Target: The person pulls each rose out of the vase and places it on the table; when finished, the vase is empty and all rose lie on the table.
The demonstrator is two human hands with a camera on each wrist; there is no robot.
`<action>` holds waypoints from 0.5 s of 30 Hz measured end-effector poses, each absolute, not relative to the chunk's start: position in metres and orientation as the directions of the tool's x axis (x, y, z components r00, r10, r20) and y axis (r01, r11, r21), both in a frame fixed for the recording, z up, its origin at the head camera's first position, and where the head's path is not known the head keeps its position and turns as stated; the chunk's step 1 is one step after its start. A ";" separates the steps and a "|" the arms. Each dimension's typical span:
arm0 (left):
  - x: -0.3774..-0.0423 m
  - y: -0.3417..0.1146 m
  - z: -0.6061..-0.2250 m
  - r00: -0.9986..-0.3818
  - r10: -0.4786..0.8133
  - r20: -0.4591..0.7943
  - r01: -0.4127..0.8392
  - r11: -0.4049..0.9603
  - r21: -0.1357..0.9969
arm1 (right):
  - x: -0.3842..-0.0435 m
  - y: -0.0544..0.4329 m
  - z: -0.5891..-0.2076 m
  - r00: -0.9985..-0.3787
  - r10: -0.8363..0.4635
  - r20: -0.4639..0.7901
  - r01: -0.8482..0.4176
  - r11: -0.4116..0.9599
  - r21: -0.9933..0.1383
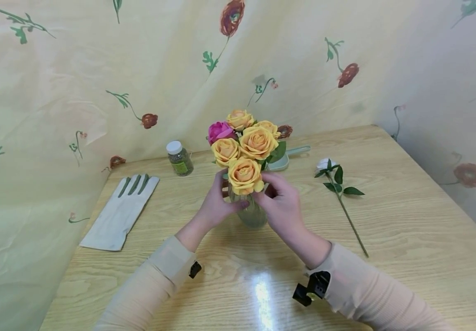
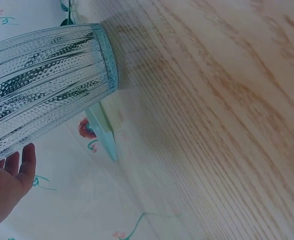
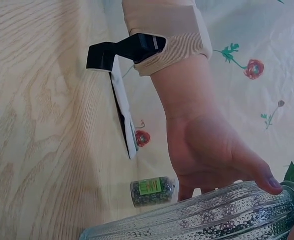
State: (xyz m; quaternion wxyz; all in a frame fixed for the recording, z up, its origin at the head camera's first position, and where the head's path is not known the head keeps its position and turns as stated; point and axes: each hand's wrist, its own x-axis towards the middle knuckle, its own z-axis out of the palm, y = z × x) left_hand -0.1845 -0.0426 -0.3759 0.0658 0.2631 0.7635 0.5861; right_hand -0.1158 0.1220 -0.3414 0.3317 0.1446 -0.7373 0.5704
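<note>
A ribbed clear glass vase (image 1: 253,216) stands upright on the table, holding several yellow roses (image 1: 258,143) and a magenta rose (image 1: 220,132). My left hand (image 1: 217,200) grips the vase near its neck; in the right wrist view, its thumb lies along the glass just below the rim. Curled at the other side, my right hand (image 1: 281,204) has thumb and index finger at the underside of the front yellow rose (image 1: 244,176), seeming to pinch it just above the rim. The blooms hide its exact contact. The left wrist view shows the textured vase (image 2: 47,80) tilted by the camera angle.
A white-capped jar (image 1: 181,159) stands at the back left, behind a pale glove (image 1: 121,212) with green-marked fingers. A mint-green handled object (image 1: 280,162) lies behind the vase, partly hidden. To the right rests a white rose (image 1: 337,184) with a long stem. Flower-patterned cloth hangs behind.
</note>
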 end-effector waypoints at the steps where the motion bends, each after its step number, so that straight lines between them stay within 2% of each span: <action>1: -0.185 -0.042 -0.376 -0.851 0.482 0.210 0.327 0.173 0.929 | -0.116 0.122 -0.341 -0.735 0.168 0.657 -0.596 0.304 -0.744; 10: -0.186 -0.043 -0.378 -0.845 0.492 0.210 0.335 0.181 0.925 | -0.117 0.119 -0.337 -0.727 0.166 0.666 -0.614 0.275 -0.740; 15: -0.184 -0.044 -0.373 -0.851 0.492 0.186 0.317 0.198 0.927 | -0.117 0.117 -0.332 -0.772 0.172 0.612 -0.555 0.289 -0.780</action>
